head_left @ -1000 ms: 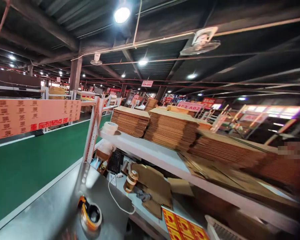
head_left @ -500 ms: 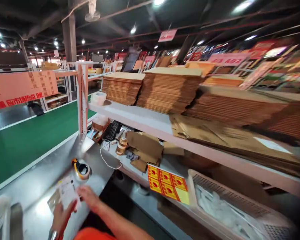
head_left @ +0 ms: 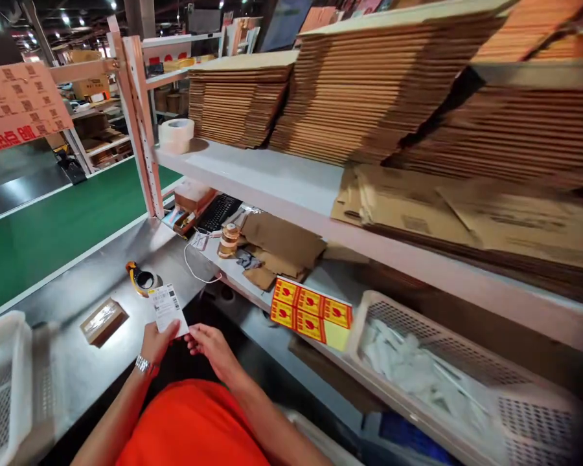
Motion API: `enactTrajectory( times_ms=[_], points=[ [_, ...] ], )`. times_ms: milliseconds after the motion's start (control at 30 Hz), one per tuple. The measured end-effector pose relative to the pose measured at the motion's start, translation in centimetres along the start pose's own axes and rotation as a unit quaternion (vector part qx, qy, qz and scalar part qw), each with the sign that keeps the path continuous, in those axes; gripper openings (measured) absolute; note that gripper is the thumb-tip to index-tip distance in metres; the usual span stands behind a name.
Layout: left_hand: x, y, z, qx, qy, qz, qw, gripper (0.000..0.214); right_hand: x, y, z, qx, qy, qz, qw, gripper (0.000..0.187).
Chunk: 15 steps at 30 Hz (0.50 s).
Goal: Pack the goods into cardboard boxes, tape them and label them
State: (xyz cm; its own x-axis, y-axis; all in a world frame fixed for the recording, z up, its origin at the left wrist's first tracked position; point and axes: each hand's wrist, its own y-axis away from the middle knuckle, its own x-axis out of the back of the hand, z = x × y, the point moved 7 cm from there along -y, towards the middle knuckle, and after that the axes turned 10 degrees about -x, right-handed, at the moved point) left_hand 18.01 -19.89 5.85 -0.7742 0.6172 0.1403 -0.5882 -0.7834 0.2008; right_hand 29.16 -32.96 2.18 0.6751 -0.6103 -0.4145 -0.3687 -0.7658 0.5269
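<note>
A white printed shipping label [head_left: 166, 307] is held up over the near edge of the metal table. My left hand [head_left: 156, 343], with a metal watch on its wrist, grips the label's lower left part under the thumb. My right hand [head_left: 208, 346] pinches its lower right corner between thumb and fingertips. Behind the label, on the table, a tape dispenser [head_left: 142, 279] with an orange and black frame lies partly covered. Left of my hands a small brown cardboard box [head_left: 103, 321] with shiny tape rests flat, touched by neither hand.
A white plastic basket [head_left: 17, 382] stands at the left. Beyond the metal table runs a green conveyor belt [head_left: 68, 223]. The right shelf [head_left: 252, 175] bears stacked flat cartons [head_left: 369, 90] and tape rolls [head_left: 175, 134]. Below are red-yellow stickers [head_left: 311, 309] and a basket [head_left: 369, 304] of white packets.
The label has come off the small box area toward my body and now hangs between both hands. The box stays on the table. My view has tilted downward.
</note>
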Motion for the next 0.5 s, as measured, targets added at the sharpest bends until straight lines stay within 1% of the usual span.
enactTrajectory(
  times_ms=[200, 333, 433, 500],
  points=[
    [-4.2, 1.6, -1.0, -0.019, -0.034, -0.023, 0.999, 0.067, 4.6, 2.7, 0.1, 0.003, 0.004, 0.011, 1.0, 0.057],
    [-6.7, 2.8, -1.4, -0.032, -0.044, -0.044, 0.998, 0.067, 7.0, 4.2, 0.4, 0.012, 0.001, 0.019, 1.0, 0.057],
    [-8.5, 3.4, -1.5, -0.024, -0.037, -0.046, 0.998, 0.066, 8.5, 4.9, 0.7, 0.029, -0.006, 0.025, 0.999, 0.053],
    [-9.8, 3.8, -1.6, -0.01, -0.037, -0.062, 0.997, 0.066, 9.5, 5.1, 0.8, 0.046, -0.014, 0.036, 0.998, 0.05]
  ],
)
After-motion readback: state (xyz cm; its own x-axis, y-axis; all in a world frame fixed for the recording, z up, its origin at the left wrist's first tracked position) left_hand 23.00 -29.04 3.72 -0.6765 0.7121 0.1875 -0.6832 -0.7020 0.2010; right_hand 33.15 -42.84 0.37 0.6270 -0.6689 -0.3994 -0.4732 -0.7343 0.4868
